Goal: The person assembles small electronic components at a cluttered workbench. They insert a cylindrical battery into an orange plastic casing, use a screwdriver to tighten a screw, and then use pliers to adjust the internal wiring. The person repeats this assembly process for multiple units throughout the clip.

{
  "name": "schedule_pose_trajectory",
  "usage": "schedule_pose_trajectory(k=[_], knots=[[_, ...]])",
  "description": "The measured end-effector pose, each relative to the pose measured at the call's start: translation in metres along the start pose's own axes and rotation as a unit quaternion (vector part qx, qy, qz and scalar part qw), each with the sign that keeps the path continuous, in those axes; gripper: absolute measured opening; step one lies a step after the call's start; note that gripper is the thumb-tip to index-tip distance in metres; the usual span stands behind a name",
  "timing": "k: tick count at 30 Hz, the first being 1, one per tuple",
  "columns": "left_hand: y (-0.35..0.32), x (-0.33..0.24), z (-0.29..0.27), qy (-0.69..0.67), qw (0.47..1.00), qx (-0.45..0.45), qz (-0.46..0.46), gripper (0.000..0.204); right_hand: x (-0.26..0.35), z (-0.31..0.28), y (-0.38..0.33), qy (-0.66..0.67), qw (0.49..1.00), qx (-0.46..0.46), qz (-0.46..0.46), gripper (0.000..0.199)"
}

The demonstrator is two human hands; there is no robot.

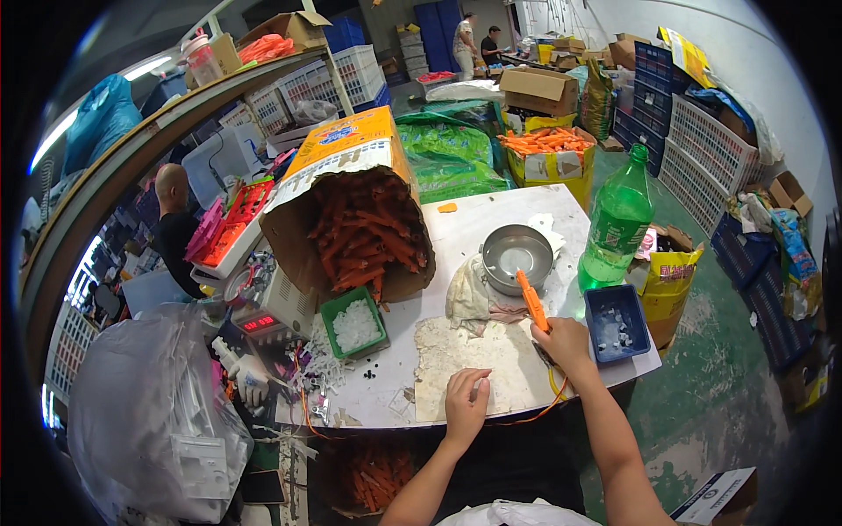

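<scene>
My right hand (pixel 564 344) grips an orange tapered plastic piece (pixel 531 301), shaped like a toy carrot. The piece's far tip reaches over the near rim of a round metal bowl (pixel 502 279). Over a stained pale board (pixel 438 359), my left hand (pixel 467 399) holds nothing, its fingers loosely bent and the thumb apart. A crumpled cloth (pixel 465 294) lies against the bowl's left side. To the right of the bowl stand a green plastic bottle (pixel 618 219) and a dark blue tray (pixel 596 302) with small clear pieces. A dark cable or tool partly shows beneath my right hand.
A tipped carton (pixel 342 145) full of orange pieces lies on the table's left. In front of it sits a green tray (pixel 329 316) of small white pieces. A powered instrument (pixel 272 307) and a large plastic bag (pixel 149 421) stand further left. Another filled box (pixel 553 167) stands behind.
</scene>
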State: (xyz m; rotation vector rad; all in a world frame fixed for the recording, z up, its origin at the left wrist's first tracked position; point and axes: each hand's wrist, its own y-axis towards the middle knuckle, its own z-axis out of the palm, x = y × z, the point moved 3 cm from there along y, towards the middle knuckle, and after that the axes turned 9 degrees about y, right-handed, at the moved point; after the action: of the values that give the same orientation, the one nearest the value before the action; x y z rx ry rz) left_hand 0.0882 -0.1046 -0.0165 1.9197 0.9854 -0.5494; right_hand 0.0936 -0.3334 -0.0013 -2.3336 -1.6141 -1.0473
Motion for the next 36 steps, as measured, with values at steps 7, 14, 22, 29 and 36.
schedule_pose_trajectory(k=[7, 14, 22, 29, 36], knots=[[0.001, -0.002, 0.001, -0.001, 1.0, 0.005, 0.002, 0.015, 0.002, -0.001, 0.001, 0.008, 1.0, -0.002, -0.003, 0.039], [-0.002, -0.001, 0.001, -0.025, 0.999, 0.013, -0.032, 0.015, 0.006, -0.001, 0.001, 0.018, 1.0, -0.007, -0.008, 0.038], [-0.003, 0.002, 0.005, -0.03, 0.999, 0.015, -0.033, 0.015, 0.003, 0.001, 0.001, 0.02, 1.0, -0.022, -0.007, 0.038], [0.001, -0.001, 0.002, -0.015, 1.0, 0.014, -0.006, 0.016, 0.012, -0.012, -0.011, 0.491, 0.859, 0.077, 0.128, 0.036], [-0.037, -0.037, -0.022, -0.441, 0.893, 0.028, -0.091, 0.068, 0.089, -0.041, -0.12, 0.399, 0.905, 0.134, -0.067, 0.029]])
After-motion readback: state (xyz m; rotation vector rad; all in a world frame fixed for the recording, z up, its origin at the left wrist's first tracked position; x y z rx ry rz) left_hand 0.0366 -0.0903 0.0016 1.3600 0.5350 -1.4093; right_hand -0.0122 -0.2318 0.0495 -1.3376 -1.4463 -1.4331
